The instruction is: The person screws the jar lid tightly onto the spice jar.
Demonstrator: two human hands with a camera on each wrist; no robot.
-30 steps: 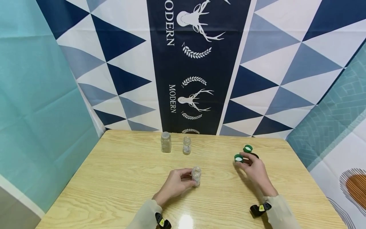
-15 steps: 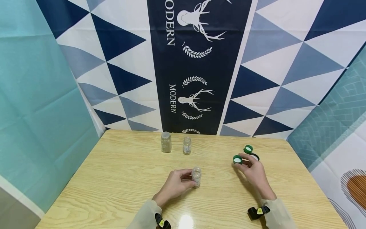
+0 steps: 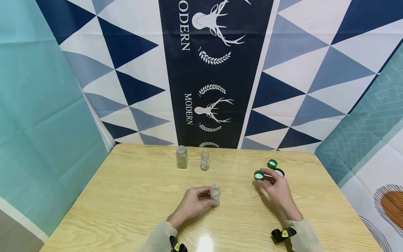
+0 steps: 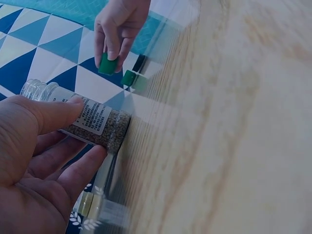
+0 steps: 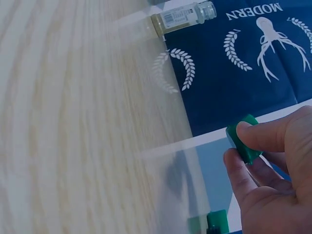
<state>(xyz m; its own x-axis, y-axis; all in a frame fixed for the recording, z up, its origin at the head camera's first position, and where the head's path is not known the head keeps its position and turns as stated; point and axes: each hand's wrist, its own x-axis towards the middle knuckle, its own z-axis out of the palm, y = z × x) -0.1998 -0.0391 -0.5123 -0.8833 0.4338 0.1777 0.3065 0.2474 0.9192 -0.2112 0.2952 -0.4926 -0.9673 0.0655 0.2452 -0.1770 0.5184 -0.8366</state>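
Wooden table (image 3: 126,203) before triangle-patterned backdrop (image 3: 211,73), jar (image 3: 215,193) and green cap (image 3: 259,175) in gripping hands (image 3: 190,202) (image 3: 279,190)

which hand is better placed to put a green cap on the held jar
Probably the right hand: it pinches a green cap, while the left hand grips the jar by its side, leaving its mouth uncovered.

We see the left forearm slant forward and rightward, its left sleeve (image 3: 158,236) ending short of a bare left wrist (image 3: 176,218). The left hand (image 3: 191,202) grips, thumb (image 4: 61,114) opposite bent fingers. Well apart from it, slightly farther forward, we see the right hand (image 3: 278,189) pinching between thumb and fingertips, other fingers bent behind. Its forearm slants forward and leftward from the right sleeve (image 3: 305,236).
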